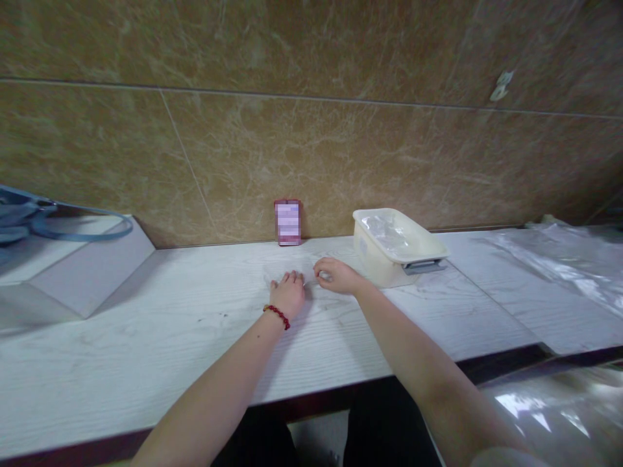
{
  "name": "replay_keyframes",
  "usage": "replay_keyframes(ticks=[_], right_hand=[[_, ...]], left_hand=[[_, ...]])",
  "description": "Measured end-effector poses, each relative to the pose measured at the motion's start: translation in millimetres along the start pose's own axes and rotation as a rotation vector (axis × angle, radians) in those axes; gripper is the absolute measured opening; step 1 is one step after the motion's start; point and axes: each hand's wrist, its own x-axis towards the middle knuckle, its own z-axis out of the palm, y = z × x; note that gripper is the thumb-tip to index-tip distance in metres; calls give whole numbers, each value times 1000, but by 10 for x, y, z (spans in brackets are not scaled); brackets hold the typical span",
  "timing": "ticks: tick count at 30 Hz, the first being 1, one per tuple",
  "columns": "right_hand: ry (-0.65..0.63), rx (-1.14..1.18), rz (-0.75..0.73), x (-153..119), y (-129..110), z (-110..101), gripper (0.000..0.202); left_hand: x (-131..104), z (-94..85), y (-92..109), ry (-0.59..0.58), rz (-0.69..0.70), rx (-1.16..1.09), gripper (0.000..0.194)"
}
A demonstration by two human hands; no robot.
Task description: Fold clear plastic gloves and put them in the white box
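Observation:
On the white wood-grain table point(195, 350), a piece of clear plastic film point(270, 272) lies flat and is hard to make out against the surface. My left hand point(289, 293), with a red bead bracelet point(276, 314) at the wrist, rests on the film with its fingers stretched out. Just to its right, my right hand point(335, 275) is closed in a pinch at the near side of the film's right end. What sits between its fingertips is mostly hidden, though it looks like the film's edge.
A cream plastic bin point(384, 263) with clear plastic inside stands right of my hands. A phone point(289, 222) leans on the tiled wall. White box point(92, 272) and blue strap point(87, 233) are at left; plastic sheeting point(549, 253) lies far right.

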Motion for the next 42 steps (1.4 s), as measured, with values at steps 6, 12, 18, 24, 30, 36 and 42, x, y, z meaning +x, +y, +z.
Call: replay_keyframes(ticks=[6,12,18,24,30,36,42], right_hand=[[55,113,82,-15,31,20,7],[236,525,336,-17,123,90,34],[232,814,461,-4,161,175,56],[193,827,506,4,133,234,62],[132,826,492,4,128,249,57],[82,869,495,6,80,218,50],[159,1151,506,24,-66,134,51]], left_hand=[[-9,-51,-14,-4,4,-47,37],[13,-169,-157,-13,-5,-265,39],[17,-243,-325,70,-56,-651,41],[9,-283,-386,124,-59,-1080,40],[-29,-379,-345,71,46,-1306,39],[-92,-502,-249,-50,92,-1613,36],[-156,-643,-206,-302,-140,-1893,33]])
